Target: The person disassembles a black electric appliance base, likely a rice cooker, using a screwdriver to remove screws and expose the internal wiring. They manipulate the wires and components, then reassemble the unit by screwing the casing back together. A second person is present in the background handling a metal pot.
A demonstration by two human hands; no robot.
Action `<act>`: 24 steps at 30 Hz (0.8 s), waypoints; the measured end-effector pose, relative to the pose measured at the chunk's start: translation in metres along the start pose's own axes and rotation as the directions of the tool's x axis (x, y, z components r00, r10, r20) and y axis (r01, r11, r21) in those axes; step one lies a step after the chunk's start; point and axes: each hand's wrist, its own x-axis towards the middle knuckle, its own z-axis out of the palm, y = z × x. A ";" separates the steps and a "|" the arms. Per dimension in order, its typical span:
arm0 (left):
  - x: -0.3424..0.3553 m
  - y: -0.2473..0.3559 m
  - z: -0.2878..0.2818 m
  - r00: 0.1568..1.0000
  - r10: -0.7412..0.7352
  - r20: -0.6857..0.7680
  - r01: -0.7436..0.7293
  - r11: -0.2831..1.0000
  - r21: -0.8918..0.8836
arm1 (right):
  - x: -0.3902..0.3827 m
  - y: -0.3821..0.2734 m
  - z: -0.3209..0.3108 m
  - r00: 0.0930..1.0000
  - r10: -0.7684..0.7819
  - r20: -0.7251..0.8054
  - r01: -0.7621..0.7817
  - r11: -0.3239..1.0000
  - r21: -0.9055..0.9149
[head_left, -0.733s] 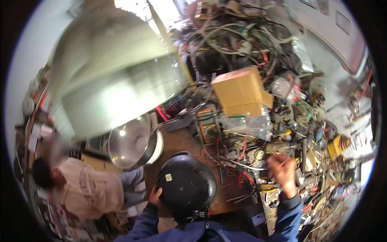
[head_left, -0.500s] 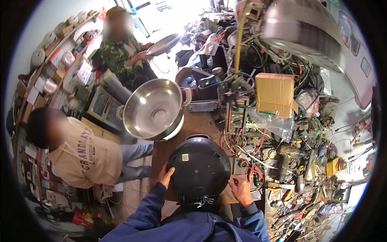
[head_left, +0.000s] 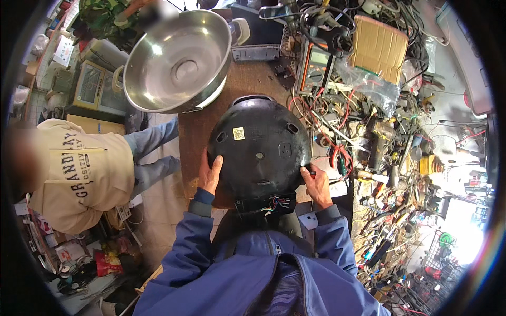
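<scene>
A round black appliance base lies upside down on the near edge of the brown workbench. Its underside shows a small pale label, several slots and a central hole. At its near edge, thin coloured wires stick out of an opened black section. My left hand grips the left rim, thumb on top and fingers down the side. Against the right rim rests my right hand, its fingers curled round a small dark object whose kind is mostly hidden.
A large steel pot stands tilted at the far left of the bench. A multimeter, red-handled pliers, a cordless drill and a cardboard box sit among cluttered wires on the right. A person in a beige hoodie stands left.
The view has tipped downward, so the bench and pot sit higher in the picture. My right hand has come against the base's right rim. My left hand stays on the left rim.
</scene>
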 end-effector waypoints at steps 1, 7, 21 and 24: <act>0.004 0.000 -0.001 1.000 0.004 -0.006 -0.004 1.000 -0.015 | -0.005 -0.006 0.000 0.999 0.048 0.017 -0.048 0.999 -0.010; 0.022 -0.002 -0.037 0.999 0.016 0.031 -0.018 0.998 0.065 | -0.038 -0.016 0.031 0.990 0.127 0.068 -0.134 0.985 0.109; 0.031 0.011 -0.034 0.995 -0.023 0.101 0.024 1.000 -0.010 | -0.001 -0.013 0.023 0.991 0.127 0.031 -0.129 0.988 0.080; 0.025 0.026 -0.028 0.993 -0.089 0.079 0.085 0.995 0.051 | -0.001 -0.016 0.019 0.990 0.134 0.048 -0.140 0.977 0.159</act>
